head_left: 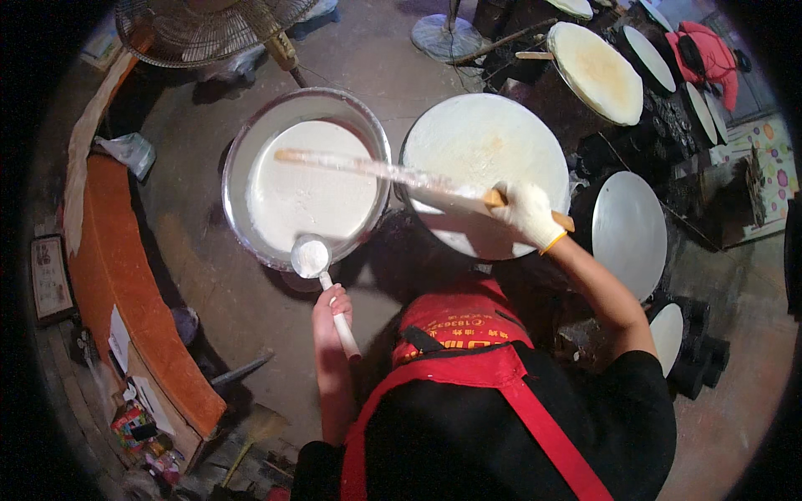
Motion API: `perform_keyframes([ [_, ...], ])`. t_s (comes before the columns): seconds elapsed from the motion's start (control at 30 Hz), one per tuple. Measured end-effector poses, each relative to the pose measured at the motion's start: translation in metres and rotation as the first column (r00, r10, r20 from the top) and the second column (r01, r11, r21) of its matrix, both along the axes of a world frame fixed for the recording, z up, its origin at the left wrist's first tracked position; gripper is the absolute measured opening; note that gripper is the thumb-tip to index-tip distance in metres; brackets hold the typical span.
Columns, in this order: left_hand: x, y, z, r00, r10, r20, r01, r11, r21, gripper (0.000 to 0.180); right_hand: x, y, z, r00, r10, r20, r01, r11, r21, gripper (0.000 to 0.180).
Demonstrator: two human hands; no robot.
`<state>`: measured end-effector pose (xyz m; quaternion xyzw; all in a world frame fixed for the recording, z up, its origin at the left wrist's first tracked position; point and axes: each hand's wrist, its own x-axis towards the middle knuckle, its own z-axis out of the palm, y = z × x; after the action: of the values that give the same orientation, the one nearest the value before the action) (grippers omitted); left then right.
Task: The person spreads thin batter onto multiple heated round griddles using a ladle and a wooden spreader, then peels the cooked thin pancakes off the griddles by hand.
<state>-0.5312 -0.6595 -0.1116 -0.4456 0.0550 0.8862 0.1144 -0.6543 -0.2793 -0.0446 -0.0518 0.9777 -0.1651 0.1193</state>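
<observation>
My bare left hand [332, 307] is closed around the white handle of a ladle [311, 257]. The ladle's bowl, whitened with batter, is at the near rim of a large metal pot [236, 196]. Thick white batter [313, 200] fills much of that pot. In a white glove with a yellow cuff, my right hand [528, 215] grips a long wooden spreader [401, 174] by its handle. Its batter-smeared blade reaches left from above the round griddle [476, 125] to over the pot. A pale layer, faintly browned in places, covers the griddle.
A standing fan [209, 33] is beyond the pot. On the right are a bare grey griddle [631, 234], a round stack of pale flatbreads [595, 71] and several other round plates. An orange-covered bench [138, 284] curves along the left. A broom [255, 426] lies at lower left.
</observation>
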Motion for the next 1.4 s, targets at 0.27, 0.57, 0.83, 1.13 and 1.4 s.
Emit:
perform_keyframes([
  [0.27, -0.002, 0.068, 0.023, 0.987, 0.091, -0.133, -0.095, 0.995, -0.025, 0.006, -0.141, 0.112, 0.087, 0.98, 0.051, -0.193, -0.119, 0.925, -0.36, 0.027],
  [0.57, 0.002, 0.153, 0.051, 0.965, 0.206, -0.162, -0.207, 0.978, 0.01, 0.007, -0.246, 0.309, 0.223, 0.844, -0.381, -0.378, -0.024, 0.677, -0.736, 0.021],
  [0.83, -0.013, 0.175, 0.069, 0.976, 0.165, -0.142, -0.17, 0.985, -0.026, 0.016, -0.264, 0.501, 0.1, 0.705, -0.65, 0.283, 0.146, -0.257, -0.955, 0.019],
  [1.13, -0.027, 0.194, 0.092, 0.971, 0.157, -0.18, -0.173, 0.982, -0.075, 0.014, -0.225, 0.464, -0.127, 0.042, -0.762, 0.646, 0.247, -0.619, -0.746, 0.017],
  [1.4, -0.025, 0.195, 0.093, 0.97, 0.204, -0.131, -0.213, 0.975, -0.064, 0.018, -0.223, 0.401, -0.127, -0.123, -0.841, 0.527, 0.222, -0.541, -0.811, 0.034],
])
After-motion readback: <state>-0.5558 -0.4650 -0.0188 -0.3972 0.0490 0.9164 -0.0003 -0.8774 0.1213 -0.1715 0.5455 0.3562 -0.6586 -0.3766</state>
